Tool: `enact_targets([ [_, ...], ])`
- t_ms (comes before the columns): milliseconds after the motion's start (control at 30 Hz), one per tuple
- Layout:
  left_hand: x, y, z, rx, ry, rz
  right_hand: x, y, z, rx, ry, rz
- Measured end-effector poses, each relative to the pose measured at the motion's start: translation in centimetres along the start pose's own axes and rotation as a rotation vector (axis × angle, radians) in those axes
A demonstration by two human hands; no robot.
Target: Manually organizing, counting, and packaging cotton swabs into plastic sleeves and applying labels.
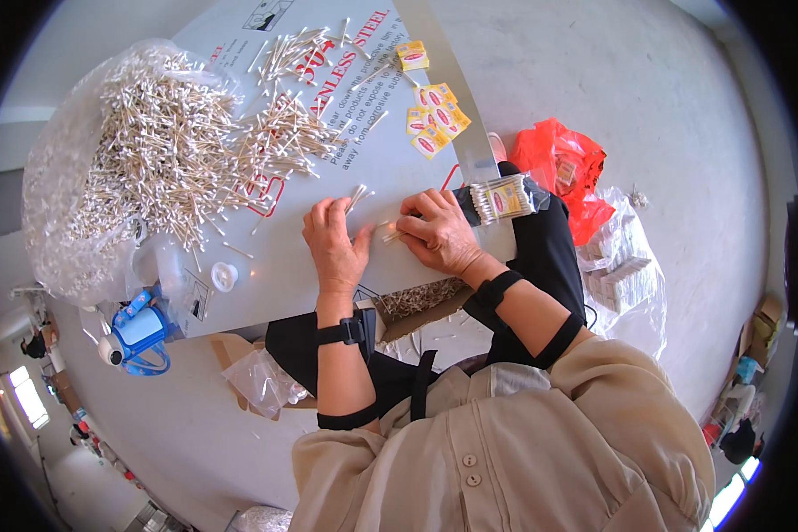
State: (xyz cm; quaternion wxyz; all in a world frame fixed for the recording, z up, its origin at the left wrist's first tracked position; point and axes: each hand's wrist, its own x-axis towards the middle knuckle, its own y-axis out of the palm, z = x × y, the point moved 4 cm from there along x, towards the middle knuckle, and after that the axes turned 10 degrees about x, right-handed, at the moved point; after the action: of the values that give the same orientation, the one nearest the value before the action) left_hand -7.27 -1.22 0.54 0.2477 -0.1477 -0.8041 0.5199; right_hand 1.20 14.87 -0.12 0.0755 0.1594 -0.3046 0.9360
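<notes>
My left hand [337, 253] is at the near part of the table, its fingers curled around a few cotton swabs [358, 197] whose white tips stick out past the fingertips. To its right, my right hand [441, 235] is closed in a pinch, with the ends of cotton swabs [390, 232] showing at its fingertips. Just beyond my right wrist lies a clear pack of cotton swabs [504, 199] with a yellow label, at the table's right edge. A loose heap of cotton swabs [288, 137] spreads over the table ahead of my left hand.
A large clear bag [66, 186] spills swabs at the left. Yellow label cards [438, 120] lie at the far right of the table [284, 284]. A blue bottle [140, 335] hangs near the left edge. Below stands a cardboard box [421, 317]; right, a red bag [563, 168] and wrapped packs [621, 275].
</notes>
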Motion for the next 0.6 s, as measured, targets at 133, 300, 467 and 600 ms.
enact_targets([
  [133,-0.8,0.9,0.0,0.003,-0.031,-0.09,0.1,-0.1,0.2,0.008,0.0,-0.014],
  [300,1.0,1.7,-0.6,-0.046,-0.044,-0.081,0.1,0.1,0.1,0.003,-0.007,-0.028],
  [467,2.7,1.6,0.6,-0.077,-0.1,-0.051,0.1,0.0,0.1,0.001,0.0,-0.014],
  [600,3.6,0.6,2.2,-0.037,-0.084,-0.025,0.1,0.0,0.1,-0.005,-0.007,-0.015],
])
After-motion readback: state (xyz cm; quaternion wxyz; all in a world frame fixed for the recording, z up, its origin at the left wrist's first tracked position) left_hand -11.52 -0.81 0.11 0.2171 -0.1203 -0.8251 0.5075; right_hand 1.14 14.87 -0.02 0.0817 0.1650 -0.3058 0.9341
